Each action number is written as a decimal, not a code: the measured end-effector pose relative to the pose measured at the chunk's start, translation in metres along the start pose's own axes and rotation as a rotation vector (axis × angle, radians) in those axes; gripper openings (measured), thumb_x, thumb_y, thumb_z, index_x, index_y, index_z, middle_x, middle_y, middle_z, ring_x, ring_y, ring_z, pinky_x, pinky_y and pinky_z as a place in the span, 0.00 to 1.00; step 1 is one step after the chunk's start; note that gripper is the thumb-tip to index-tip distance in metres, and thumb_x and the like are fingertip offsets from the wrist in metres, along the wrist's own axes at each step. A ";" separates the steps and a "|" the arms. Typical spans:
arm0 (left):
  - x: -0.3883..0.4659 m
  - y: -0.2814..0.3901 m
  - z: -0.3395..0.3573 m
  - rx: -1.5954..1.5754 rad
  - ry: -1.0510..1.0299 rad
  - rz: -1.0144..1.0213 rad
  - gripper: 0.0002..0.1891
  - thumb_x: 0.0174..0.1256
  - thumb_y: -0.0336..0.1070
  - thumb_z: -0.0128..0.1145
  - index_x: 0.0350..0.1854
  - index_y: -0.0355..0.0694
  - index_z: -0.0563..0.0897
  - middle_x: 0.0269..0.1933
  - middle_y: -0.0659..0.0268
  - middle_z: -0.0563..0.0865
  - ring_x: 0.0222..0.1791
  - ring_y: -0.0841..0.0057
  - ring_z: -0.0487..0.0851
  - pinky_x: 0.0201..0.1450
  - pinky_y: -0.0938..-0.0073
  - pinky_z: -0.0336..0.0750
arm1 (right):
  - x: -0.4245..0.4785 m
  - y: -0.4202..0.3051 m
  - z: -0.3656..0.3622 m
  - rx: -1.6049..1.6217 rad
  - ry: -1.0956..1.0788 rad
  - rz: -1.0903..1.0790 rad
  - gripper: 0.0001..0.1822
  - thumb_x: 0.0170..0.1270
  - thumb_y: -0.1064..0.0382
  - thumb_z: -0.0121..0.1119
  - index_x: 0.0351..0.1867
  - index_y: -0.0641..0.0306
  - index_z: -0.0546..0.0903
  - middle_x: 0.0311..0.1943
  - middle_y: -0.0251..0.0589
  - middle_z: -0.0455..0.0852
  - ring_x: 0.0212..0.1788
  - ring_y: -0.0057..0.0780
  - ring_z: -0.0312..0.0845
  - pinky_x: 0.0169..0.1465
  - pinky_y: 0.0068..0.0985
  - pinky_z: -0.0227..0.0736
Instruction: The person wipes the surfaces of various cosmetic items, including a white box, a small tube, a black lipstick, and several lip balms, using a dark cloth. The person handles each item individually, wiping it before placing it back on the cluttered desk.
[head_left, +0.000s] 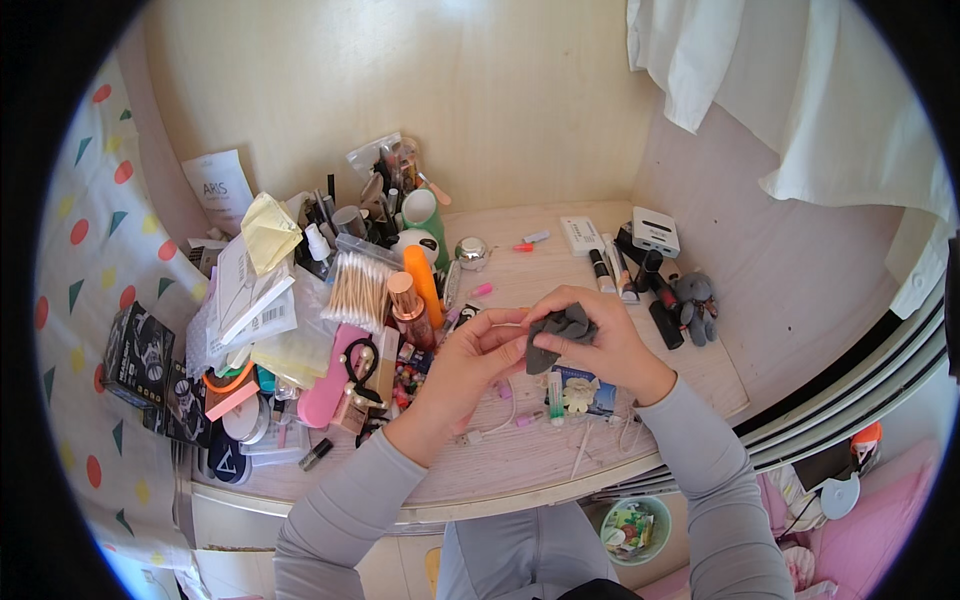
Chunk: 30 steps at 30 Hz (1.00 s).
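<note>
A crumpled dark grey cloth (561, 334) is bunched in my right hand (600, 330), above the middle of the wooden desk. My left hand (480, 360) meets it from the left, its fingers curled and their tips close to the cloth; whether they grip anything is hidden. Beneath the hands lie a blue card (596, 391), a cream flower-shaped piece (580, 394), a small tube with a green end (555, 397) and a white cable (491, 430). A small pink item (481, 290) lies just beyond my left hand.
At left, a heap holds a bag of cotton swabs (360, 289), an orange tube (422, 277), a pink case (330, 382) and papers. At right are black cosmetic tubes (664, 324), a grey plush toy (697, 307) and a white box (655, 231). Below stands a bin (664, 529).
</note>
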<state>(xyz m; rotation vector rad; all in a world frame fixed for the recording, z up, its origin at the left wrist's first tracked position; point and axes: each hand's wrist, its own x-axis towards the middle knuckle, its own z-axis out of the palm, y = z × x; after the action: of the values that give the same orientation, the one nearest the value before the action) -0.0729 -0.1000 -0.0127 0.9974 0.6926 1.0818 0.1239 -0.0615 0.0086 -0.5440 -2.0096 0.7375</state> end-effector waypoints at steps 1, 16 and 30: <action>0.000 0.000 -0.001 -0.005 -0.002 0.004 0.18 0.67 0.31 0.60 0.59 0.39 0.75 0.52 0.64 0.83 0.51 0.79 0.81 0.55 0.77 0.77 | 0.001 -0.001 0.000 -0.012 -0.014 -0.023 0.16 0.52 0.68 0.72 0.42 0.64 0.80 0.36 0.39 0.85 0.38 0.31 0.82 0.44 0.25 0.75; 0.001 -0.001 -0.002 -0.056 -0.067 -0.019 0.13 0.71 0.34 0.57 0.55 0.39 0.78 0.51 0.67 0.84 0.51 0.80 0.81 0.57 0.75 0.76 | -0.002 0.000 0.001 0.074 0.051 0.033 0.11 0.57 0.71 0.68 0.41 0.66 0.80 0.35 0.39 0.87 0.38 0.27 0.84 0.44 0.23 0.77; 0.000 -0.002 -0.004 -0.011 -0.047 -0.026 0.14 0.69 0.34 0.60 0.54 0.39 0.80 0.51 0.67 0.84 0.52 0.81 0.80 0.55 0.77 0.76 | 0.003 -0.007 -0.004 -0.113 -0.038 -0.090 0.18 0.47 0.71 0.75 0.41 0.65 0.83 0.39 0.41 0.87 0.42 0.33 0.84 0.46 0.25 0.76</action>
<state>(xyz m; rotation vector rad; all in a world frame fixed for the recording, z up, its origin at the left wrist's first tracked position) -0.0759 -0.0991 -0.0159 0.9994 0.6590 1.0356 0.1253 -0.0635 0.0164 -0.5044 -2.1061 0.5866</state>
